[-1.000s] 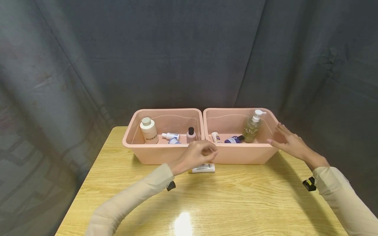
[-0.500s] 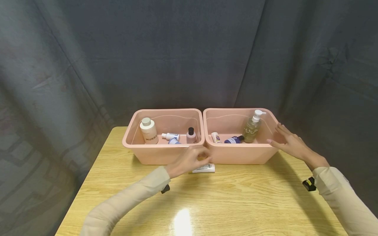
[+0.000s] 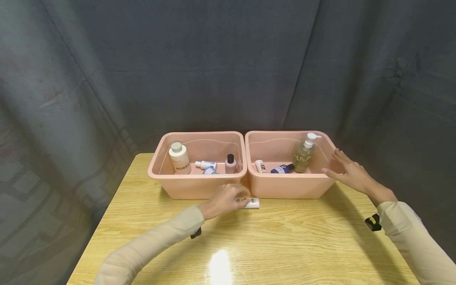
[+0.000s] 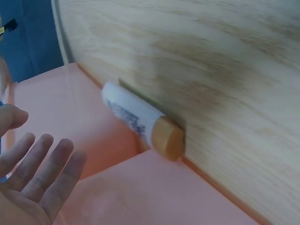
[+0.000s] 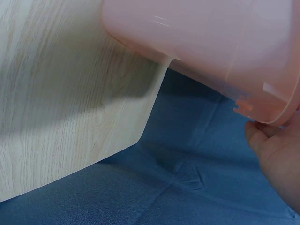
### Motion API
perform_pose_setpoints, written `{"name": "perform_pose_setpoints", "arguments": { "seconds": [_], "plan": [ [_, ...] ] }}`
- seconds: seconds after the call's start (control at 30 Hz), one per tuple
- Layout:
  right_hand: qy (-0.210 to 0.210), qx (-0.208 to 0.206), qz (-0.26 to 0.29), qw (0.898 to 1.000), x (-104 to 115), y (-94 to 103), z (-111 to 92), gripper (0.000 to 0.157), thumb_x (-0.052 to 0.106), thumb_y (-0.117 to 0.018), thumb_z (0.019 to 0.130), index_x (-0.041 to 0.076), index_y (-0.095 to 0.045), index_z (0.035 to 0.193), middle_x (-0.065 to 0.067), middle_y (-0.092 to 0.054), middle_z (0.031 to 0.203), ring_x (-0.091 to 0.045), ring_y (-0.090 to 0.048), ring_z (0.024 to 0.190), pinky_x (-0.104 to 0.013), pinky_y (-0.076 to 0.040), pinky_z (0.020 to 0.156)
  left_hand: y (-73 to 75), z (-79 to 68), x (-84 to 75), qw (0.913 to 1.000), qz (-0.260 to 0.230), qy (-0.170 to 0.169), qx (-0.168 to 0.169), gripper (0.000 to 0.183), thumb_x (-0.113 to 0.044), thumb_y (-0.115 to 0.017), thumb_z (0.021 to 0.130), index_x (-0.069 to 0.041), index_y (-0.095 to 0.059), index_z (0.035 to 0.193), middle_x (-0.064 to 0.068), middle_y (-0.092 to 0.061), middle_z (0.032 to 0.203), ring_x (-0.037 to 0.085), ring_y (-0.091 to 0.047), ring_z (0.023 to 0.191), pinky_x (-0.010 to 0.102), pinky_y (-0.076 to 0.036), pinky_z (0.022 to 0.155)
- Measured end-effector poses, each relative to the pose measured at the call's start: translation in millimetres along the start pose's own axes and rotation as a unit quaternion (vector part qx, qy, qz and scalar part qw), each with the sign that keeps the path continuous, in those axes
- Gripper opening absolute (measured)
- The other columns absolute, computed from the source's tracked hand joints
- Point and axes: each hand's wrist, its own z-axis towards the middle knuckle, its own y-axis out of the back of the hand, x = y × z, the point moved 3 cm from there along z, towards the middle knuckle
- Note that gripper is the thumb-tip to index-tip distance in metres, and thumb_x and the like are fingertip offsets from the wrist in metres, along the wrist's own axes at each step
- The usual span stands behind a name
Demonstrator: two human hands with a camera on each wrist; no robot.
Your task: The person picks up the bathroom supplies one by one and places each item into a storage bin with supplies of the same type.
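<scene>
A white tube point(image 3: 253, 203) with a printed label lies on the table in front of two pink bins. Its orange cap point(image 4: 168, 139) shows in the left wrist view; the left hand covers that end in the head view. My left hand point(image 3: 227, 198) hovers just over the tube, fingers loosely bent and apart from it in the left wrist view point(image 4: 40, 180). At the far right, my right hand point(image 3: 354, 175) rests on the rim of the right bin point(image 3: 288, 187), fingers fairly straight along its side and thumb by the front corner.
The left bin point(image 3: 196, 188) holds a white bottle point(image 3: 180, 159), a small white tube point(image 3: 206, 164), a blue-and-white item point(image 3: 210, 170) and a black-capped bottle point(image 3: 230, 164). In the right bin are a pump bottle point(image 3: 303, 155), a dark blue bottle point(image 3: 282, 169) and a white tube point(image 3: 261, 166).
My left hand has come down and slightly left from in front of the bins' rims to just over the tube, covering its capped end. My right hand has stayed on the rim.
</scene>
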Motion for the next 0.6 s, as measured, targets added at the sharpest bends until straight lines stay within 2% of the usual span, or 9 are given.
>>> {"name": "perform_pose_setpoints", "arguments": {
  "seconds": [0.37,0.6],
  "plan": [
    [-0.007,0.002,-0.003,1.000,-1.7,0.3,0.9,0.090,0.051,-0.058,0.096,-0.001,-0.017,0.156,-0.019,0.004,0.163,-0.059,-0.010,0.140,-0.080,-0.006,0.101,-18.0,-0.3,19.1,0.9974,0.038,0.042,0.045,0.027,-0.021,-0.076,0.088,-0.005,-0.074,0.109,0.004,-0.074,0.096,0.014,-0.066,0.072,0.021,-0.051,0.064],
    [-0.002,0.000,0.000,1.000,-2.4,-0.3,0.6,0.089,0.050,-0.058,0.096,-0.001,-0.017,0.156,-0.018,0.004,0.163,-0.059,-0.010,0.139,-0.080,-0.005,0.101,-33.2,3.4,29.2,0.9949,0.052,0.047,0.072,0.017,-0.021,-0.075,0.089,-0.008,-0.073,0.098,-0.002,-0.068,0.075,0.001,-0.048,0.057,0.015,-0.041,0.052]
  ]
}}
